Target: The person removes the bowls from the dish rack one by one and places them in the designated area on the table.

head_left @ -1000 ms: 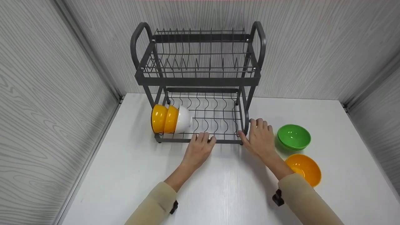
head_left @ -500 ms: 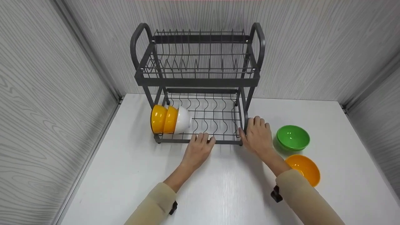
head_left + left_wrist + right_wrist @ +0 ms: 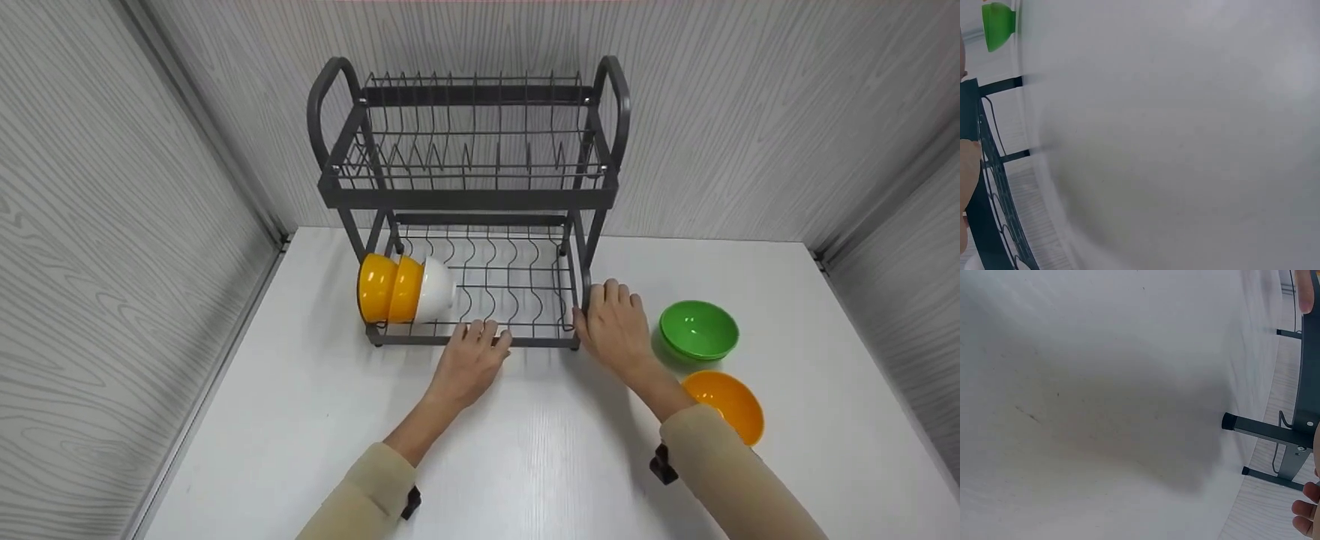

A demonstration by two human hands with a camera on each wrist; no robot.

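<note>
Presumably steadied: dish rack point(image 3: 472, 199) on tabletop point(image 3: 525, 457). Left hand point(image 3: 469, 366) curled over lower front rail point(image 3: 412, 340), right hand point(image 3: 616, 326) gripping rack near right front corner point(image 3: 571, 343). Nested bowls point(image 3: 405, 291) rest sideways at lower left, apparently to save room.

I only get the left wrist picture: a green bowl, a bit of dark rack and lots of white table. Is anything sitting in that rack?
Observer: Yes, the head view shows two yellow-orange bowls and a white bowl on their sides, in a row at the left end of the lower tier of the rack.
Operator: Oh! Is anyone holding its right end?
Observer: Yes, the person's right hand grips it near the front corner.
Operator: And does it go any higher than my picture shows?
Observer: It does: there's an upper tier with a curved handle at each end.
</note>
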